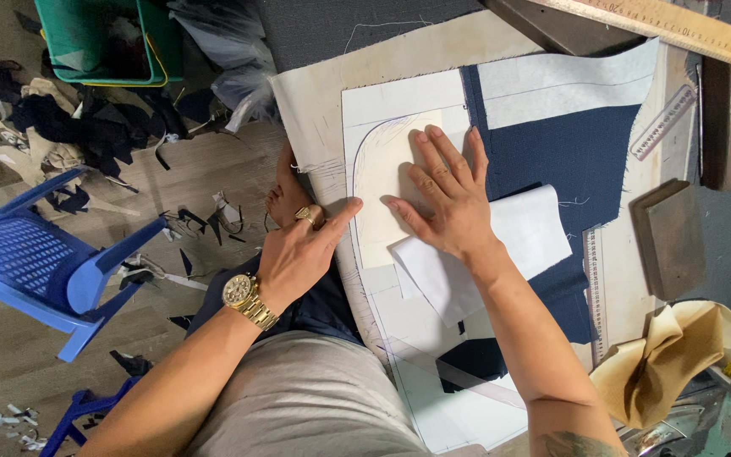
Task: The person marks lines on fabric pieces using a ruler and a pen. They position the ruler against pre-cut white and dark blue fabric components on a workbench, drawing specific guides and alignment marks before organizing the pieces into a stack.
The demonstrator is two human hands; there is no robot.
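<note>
My right hand [448, 199] lies flat, fingers spread, on a cream curved-top pattern card [378, 190]. The card rests on a white fabric sheet [399, 101] with a purple line traced around the card's curve. My left hand [302, 254], with a gold watch and ring, has its fingers curled and one fingertip at the card's left edge. Whether it pinches a marker is hidden. Navy cloth [552, 144] lies beyond my right hand, and a loose white piece [526, 233] lies under my right wrist.
A wooden ruler [662, 25], a clear ruler [662, 123], a dark block [670, 237] and a tan cloth [670, 360] lie along the table's right side. On the floor at left stand a blue plastic chair [35, 262], a green bin [103, 42] and fabric scraps [86, 127].
</note>
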